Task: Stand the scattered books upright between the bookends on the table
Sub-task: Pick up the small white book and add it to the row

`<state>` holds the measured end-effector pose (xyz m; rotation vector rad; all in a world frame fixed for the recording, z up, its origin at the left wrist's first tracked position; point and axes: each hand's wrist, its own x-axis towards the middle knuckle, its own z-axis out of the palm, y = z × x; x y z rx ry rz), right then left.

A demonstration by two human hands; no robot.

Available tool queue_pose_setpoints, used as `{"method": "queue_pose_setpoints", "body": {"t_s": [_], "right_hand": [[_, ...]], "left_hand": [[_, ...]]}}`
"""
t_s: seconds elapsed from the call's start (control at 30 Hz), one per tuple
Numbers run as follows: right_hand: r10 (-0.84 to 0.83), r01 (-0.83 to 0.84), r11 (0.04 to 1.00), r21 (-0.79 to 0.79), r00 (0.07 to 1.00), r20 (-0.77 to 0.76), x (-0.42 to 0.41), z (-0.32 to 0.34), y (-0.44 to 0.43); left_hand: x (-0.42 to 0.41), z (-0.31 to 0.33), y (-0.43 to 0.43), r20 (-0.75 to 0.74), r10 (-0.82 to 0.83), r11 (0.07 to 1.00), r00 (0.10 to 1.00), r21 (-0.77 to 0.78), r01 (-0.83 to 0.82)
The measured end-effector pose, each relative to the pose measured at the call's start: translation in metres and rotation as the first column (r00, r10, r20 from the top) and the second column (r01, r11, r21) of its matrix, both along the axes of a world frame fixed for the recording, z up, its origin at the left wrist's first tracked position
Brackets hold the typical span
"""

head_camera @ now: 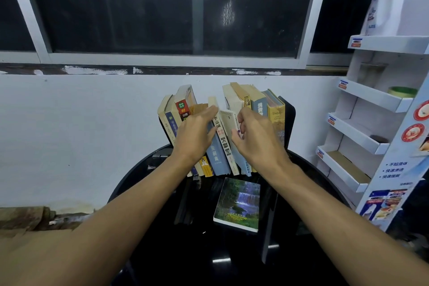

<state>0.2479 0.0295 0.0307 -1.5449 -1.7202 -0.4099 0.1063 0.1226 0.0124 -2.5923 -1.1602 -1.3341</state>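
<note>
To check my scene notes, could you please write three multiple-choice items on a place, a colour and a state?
1. Where is the waterfall-cover book? A) flat on the table, before the row B) upright in the row C) on the floor
2. Right bookend's colour? A) white B) black C) red
3. Left hand's fingers? A) in a fist B) straight against the row C) flat on the table
Key: 1A, it lies cover-up; 2B, black panel beside the last book; 3B, fingers extended on spines.
</note>
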Motion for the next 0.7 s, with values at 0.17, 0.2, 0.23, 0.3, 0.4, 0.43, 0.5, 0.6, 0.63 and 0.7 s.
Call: {"method": "queue_pose_setpoints", "body": {"t_s": [0.17, 0.2, 0.23, 0.3, 0.4, 0.43, 0.5, 0.6, 0.63, 0.7], "right_hand": [[0.008, -0.007, 0.998, 0.063, 1.000, -0.022, 0.002, -0.015, 0.008], [0.008, -0.006, 0.997, 0.082, 0.999, -0.032, 0.002, -0.017, 0.010], [0.006, -0.002, 0.995, 0.099, 0.999, -0.038, 0.002, -0.019, 0.012], [0.007, 0.001, 0.992, 0.128, 0.998, -0.067, 0.002, -0.025, 0.019], [0.027, -0.009, 0.990, 0.141, 0.992, -0.120, 0.002, -0.038, 0.030], [0.033, -0.015, 0.990, 0.141, 0.991, -0.128, 0.001, -0.043, 0.033], [0.047, -0.027, 0.990, 0.137, 0.989, -0.143, 0.000, -0.050, 0.037], [0.043, -0.021, 0.991, 0.132, 0.985, -0.168, -0.001, -0.058, 0.043], [0.040, -0.018, 0.992, 0.126, 0.984, -0.176, 0.000, -0.061, 0.045], [0.025, -0.007, 0.995, 0.103, 0.984, -0.175, 0.003, -0.066, 0.048]], "left_hand": [[0.000, 0.000, -0.003, 0.013, -0.011, 1.000, 1.000, 0.005, 0.011], [0.001, 0.000, -0.003, 0.014, -0.008, 1.000, 1.000, 0.006, 0.008], [0.001, 0.000, -0.002, 0.013, -0.005, 1.000, 1.000, 0.011, 0.004], [0.001, -0.001, -0.003, 0.015, -0.003, 1.000, 1.000, 0.015, 0.003], [0.002, -0.001, -0.003, 0.022, -0.006, 1.000, 1.000, 0.006, 0.006], [0.002, -0.002, -0.002, 0.024, -0.007, 1.000, 1.000, 0.008, 0.007], [0.001, -0.002, 0.001, 0.017, -0.018, 1.000, 1.000, 0.013, 0.018], [0.001, -0.003, 0.004, 0.005, -0.011, 1.000, 1.000, 0.010, 0.011], [0.001, -0.004, 0.003, 0.008, -0.007, 1.000, 1.000, 0.006, 0.006], [0.002, -0.003, 0.002, 0.013, 0.004, 1.000, 1.000, 0.000, -0.004]]}}
